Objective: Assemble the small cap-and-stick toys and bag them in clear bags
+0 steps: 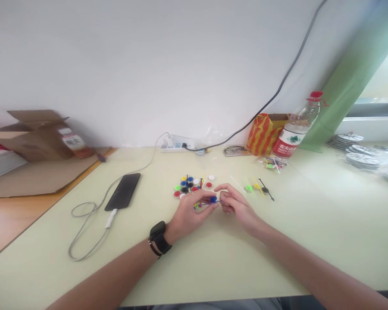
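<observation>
My left hand (194, 211), with a black watch on the wrist, pinches a small blue round piece (213, 199) between thumb and fingers. A thin blue arrow-like pointer (217, 202) runs along that piece. My right hand (237, 209) is closed at the pointer's right end, its index finger bent above; the fingertips partly hide what they grip. Behind my left hand lies a cluster of small round pieces (184, 189) in several colours, with loose pointers among them. To the right, a green piece (248, 188), a yellow piece (256, 186) and a black piece (265, 190) carry pointers.
A black phone (123, 192) on a charging cable lies at left. A cardboard box (35, 142) and a drink bottle (74, 144) stand beyond it. By the wall are a power strip (176, 145), glasses (235, 150), a striped bag (261, 135), a large water bottle (292, 133) and stacked discs (362, 160).
</observation>
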`<state>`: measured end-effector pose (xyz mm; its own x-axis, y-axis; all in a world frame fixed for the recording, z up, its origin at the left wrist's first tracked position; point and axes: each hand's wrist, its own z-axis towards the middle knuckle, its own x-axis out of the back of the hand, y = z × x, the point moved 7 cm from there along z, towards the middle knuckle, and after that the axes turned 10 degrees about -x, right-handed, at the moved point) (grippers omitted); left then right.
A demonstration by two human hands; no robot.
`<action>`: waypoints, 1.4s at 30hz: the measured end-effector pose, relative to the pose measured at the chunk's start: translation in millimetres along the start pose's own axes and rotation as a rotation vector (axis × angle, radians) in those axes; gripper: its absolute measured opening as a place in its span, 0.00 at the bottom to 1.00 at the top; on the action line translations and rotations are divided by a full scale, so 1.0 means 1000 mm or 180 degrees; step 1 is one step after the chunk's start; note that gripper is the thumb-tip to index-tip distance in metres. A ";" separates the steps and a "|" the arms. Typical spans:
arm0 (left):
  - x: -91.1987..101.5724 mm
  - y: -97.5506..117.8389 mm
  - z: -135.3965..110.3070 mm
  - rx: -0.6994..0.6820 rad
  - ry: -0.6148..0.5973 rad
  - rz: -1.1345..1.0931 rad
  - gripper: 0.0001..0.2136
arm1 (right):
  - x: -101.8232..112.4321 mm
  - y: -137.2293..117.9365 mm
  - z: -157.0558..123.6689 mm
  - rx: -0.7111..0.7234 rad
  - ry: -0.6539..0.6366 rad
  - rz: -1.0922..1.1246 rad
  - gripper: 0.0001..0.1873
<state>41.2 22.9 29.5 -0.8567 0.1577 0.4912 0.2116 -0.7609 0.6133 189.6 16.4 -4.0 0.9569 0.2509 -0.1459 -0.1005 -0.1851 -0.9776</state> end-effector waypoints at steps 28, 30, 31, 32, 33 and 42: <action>-0.004 -0.011 0.000 0.0403 -0.0345 -0.0977 0.09 | -0.002 -0.006 -0.004 0.0276 0.0014 -0.0893 0.19; -0.003 -0.009 0.000 0.0404 -0.0303 -0.1027 0.10 | -0.001 -0.008 -0.004 0.0284 -0.0046 -0.0834 0.19; -0.003 -0.008 0.001 0.0395 -0.0281 -0.1075 0.11 | 0.000 -0.009 -0.004 0.0273 -0.0058 -0.0810 0.19; -0.004 -0.006 0.001 0.0391 -0.0277 -0.1151 0.11 | 0.001 -0.009 -0.004 0.0252 -0.0054 -0.0782 0.19; -0.006 -0.005 0.001 0.0398 -0.0295 -0.1260 0.11 | 0.003 -0.010 -0.003 0.0228 -0.0031 -0.0746 0.19; -0.007 -0.017 0.002 0.0890 -0.0059 -0.1783 0.16 | 0.020 -0.026 -0.005 0.0594 0.0480 -0.0885 0.28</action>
<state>44.5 36.0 16.8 -0.8655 0.4977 0.0574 -0.1499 -0.3666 0.9182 212.3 21.0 19.4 0.9827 0.1216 0.1396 0.1343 0.0506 -0.9896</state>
